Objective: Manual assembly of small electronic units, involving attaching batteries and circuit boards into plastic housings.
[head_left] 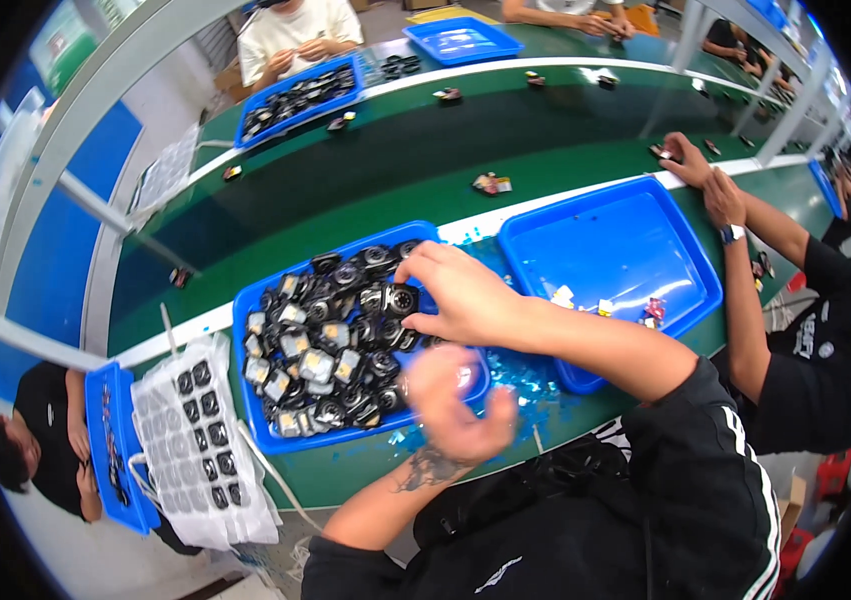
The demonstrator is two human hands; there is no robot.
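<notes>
Single head cam, fisheye, looks steeply down from above person's chest. Close range: hands and blue tray fill frame centre. Own forearms enter from lower edge and right. Faces forward across green bench; far side of bench runs along upper frame. Straight edges bow near rim; black vignette at corners. No second view to compare.
</notes>
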